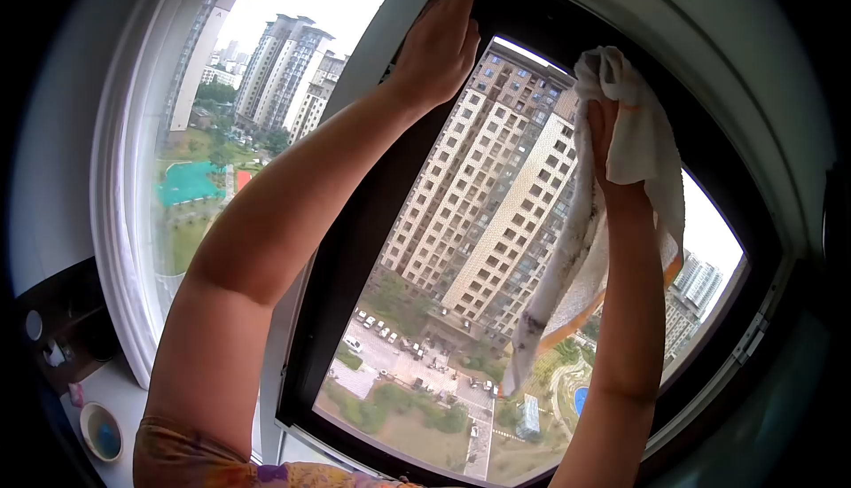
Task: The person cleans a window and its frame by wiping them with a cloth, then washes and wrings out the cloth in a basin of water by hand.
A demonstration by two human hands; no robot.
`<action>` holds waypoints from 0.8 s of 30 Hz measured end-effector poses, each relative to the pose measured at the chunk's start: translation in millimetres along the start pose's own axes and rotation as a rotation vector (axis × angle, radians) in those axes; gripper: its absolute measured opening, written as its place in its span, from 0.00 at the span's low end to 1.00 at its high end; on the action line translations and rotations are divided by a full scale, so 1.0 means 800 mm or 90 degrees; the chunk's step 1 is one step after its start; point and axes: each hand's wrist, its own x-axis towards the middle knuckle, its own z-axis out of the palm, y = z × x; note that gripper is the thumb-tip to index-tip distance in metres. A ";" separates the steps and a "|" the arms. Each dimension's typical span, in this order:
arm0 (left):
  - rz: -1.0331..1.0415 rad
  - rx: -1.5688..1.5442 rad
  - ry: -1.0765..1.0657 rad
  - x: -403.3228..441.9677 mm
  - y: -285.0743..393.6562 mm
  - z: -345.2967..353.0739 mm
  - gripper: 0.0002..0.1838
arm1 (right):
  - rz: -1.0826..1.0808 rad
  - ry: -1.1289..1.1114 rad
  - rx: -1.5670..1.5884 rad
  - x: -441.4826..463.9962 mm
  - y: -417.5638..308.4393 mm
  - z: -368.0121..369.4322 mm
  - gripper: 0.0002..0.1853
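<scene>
My left hand (440, 48) is raised to the upper left corner of the dark window sash (350, 262). Its fingers are stretched upward and rest along the frame, with nothing visible in them. My right hand (606, 144) is up near the top of the glass, closed on a white towel (640, 124) that covers most of its fingers. From there the towel hangs down across the pane, showing an orange stripe near its border and some grey, dirty-looking patches.
A second window with a white curtain (133, 178) is at the left. Below it, a round bowl-like container (101, 431) stands on a white surface beside a dark shelf (75, 324). A metal hinge (752, 339) sits on the right side of the frame. Tall buildings show outside.
</scene>
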 end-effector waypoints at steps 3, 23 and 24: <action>-0.088 -0.071 0.030 0.006 0.002 -0.001 0.25 | 0.000 -0.250 -0.334 0.077 -0.129 0.019 0.12; 0.155 0.219 -0.148 0.007 -0.008 0.035 0.26 | 0.039 -0.080 -0.099 0.036 -0.079 0.075 0.19; 0.180 0.239 -0.142 0.008 0.006 0.046 0.27 | 0.034 -0.078 -0.103 0.032 -0.070 0.055 0.20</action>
